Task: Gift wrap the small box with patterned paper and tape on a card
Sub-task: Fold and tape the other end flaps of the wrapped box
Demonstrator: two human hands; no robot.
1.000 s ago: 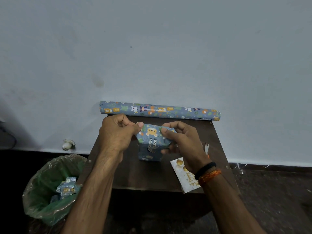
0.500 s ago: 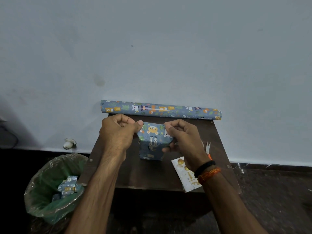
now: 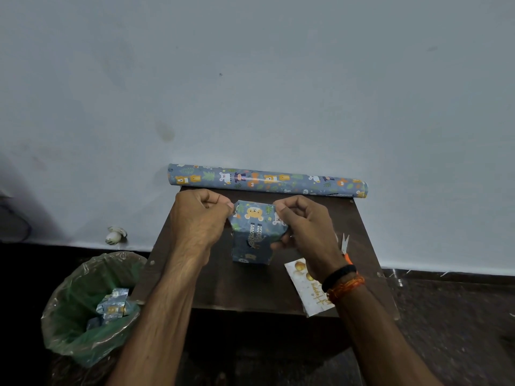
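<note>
wrapped box [image 3: 255, 232] (upright), between both hands' grip

Both forearms reach toward twelve o'clock, the left hand [image 3: 199, 218] with fingers curled at nine o'clock of the right hand [image 3: 303, 227], which is likewise curled, thumb at six o'clock, bands on its wrist.

A plain room in a home, it seems: a bare pale-blue painted wall [image 3: 250, 79] with scuffs rises beyond the hands, a small dark wooden worktop [image 3: 223, 285] stands against it, and a dark speckled floor [image 3: 451, 316] lies to the right of the right hand [image 3: 303, 227]. Left of the left hand [image 3: 198, 218] sits a green-lined waste bin [image 3: 69, 330] holding wrapping-paper scraps [image 3: 113, 306]
</note>
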